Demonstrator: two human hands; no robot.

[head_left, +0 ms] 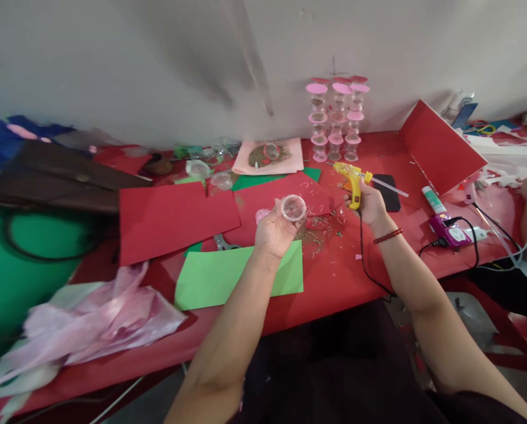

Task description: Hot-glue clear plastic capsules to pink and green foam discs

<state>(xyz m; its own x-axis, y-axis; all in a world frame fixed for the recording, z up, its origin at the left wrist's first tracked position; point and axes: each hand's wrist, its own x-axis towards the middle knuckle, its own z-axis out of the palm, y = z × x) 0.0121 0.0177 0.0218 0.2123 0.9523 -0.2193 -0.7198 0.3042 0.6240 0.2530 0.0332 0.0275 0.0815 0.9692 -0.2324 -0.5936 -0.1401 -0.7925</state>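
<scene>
Over the red table (327, 282), left hand (274, 232) and right hand (371, 204) extend forward.

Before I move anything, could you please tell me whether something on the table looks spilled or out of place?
Yes: pale shreds lie scattered across the table between the left hand and the glue gun, loose and uncontained, like spilled scraps.

Brown handbag (64, 176) at left, crumpled pink plastic bag (108, 321), black phone (391, 201) lying flat

Red table (327, 294): cup towers (336, 122), black phone (391, 201), purple power socket (450, 232), light-green paper (214, 278).
</scene>
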